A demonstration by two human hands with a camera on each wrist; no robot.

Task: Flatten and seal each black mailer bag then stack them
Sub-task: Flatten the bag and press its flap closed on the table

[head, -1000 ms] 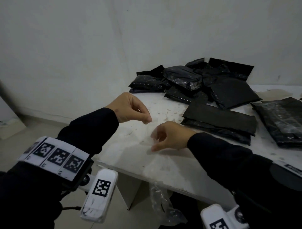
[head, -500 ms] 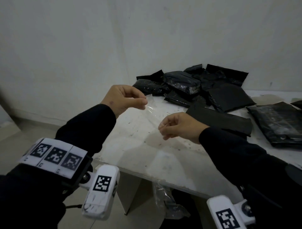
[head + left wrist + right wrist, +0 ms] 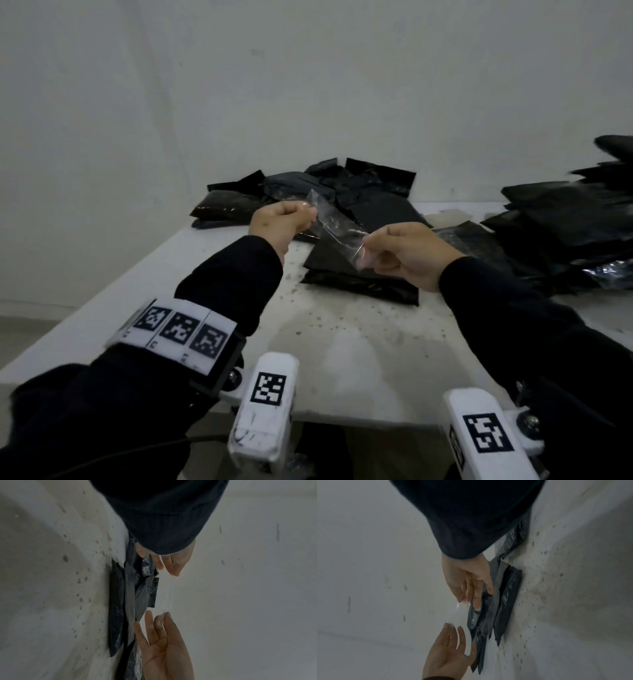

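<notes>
Your left hand (image 3: 282, 222) and right hand (image 3: 409, 255) are raised above the table (image 3: 359, 359), and each pinches one end of a clear plastic strip (image 3: 337, 228) between thumb and forefinger. The strip spans the gap between the hands and slopes down from the left hand to the right. In the left wrist view, the remaining fingers (image 3: 148, 623) of your left hand extend loosely; in the right wrist view, those of your right hand do the same.

Directly below the strip, a flat black mailer bag (image 3: 356, 274) lies on the speckled table, on top of another. A loose pile of black mailer bags (image 3: 308, 192) sits at the far edge against the wall (image 3: 308, 85). A further stack of mailers (image 3: 575, 219) lies at your right.
</notes>
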